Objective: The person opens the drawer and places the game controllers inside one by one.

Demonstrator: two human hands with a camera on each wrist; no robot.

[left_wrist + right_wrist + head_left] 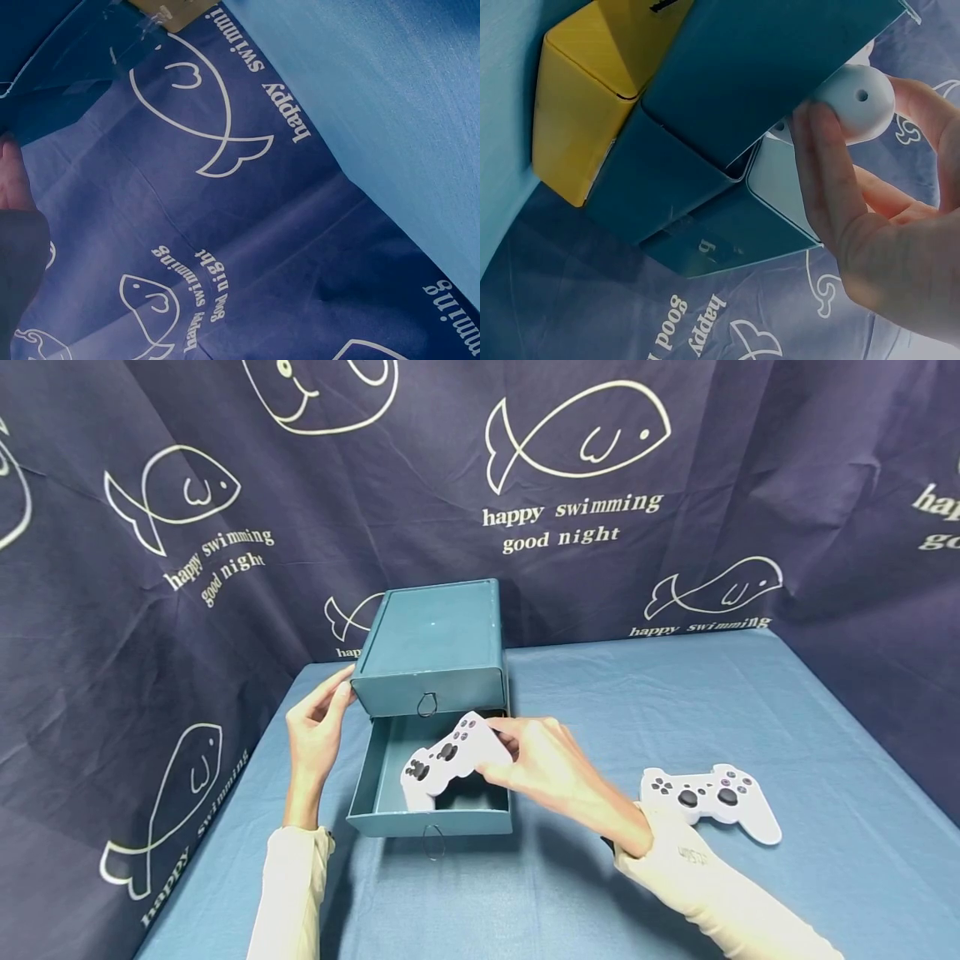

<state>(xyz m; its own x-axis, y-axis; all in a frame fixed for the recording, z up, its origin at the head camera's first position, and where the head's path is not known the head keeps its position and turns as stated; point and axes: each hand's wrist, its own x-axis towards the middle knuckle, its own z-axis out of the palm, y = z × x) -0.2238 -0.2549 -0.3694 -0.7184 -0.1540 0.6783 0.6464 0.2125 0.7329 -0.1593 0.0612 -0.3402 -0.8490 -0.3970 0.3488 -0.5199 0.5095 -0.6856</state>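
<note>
Here in the head view, right hand [551, 764]: its fingers are pinching a white controller [471, 750] by one end.
Controller's place: it is hanging tilted over the pulled-out lower drawer [465, 822], one grip dipping behind the front wall; whether it is touching the drawer floor, I cannot tell.
Left hand [318, 727]: its fingers are lying fairly straight against the left side of the upper box [431, 631], not wrapping round anything.
Second controller [705, 793]: it is resting on the blue bench [592, 710], well apart from the drawer.
Front wall risk: the low grip could be snagging there, the steep tilt being the likely cause.
Box risk: a hard nudge on the drawer could be shifting the box, if the left hand is bearing too lightly.
Left wrist view, box side: a sliver of hand is showing at the edge; the spread of its fingers is staying hidden here.
Right wrist view, rounded grip: two fingers are lying side by side across it.
Yellow box [585, 105]: it is adjoining the teal one.
Slip risk: the controller could be twisting loose, since the hold is bearing on one smooth end.
</note>
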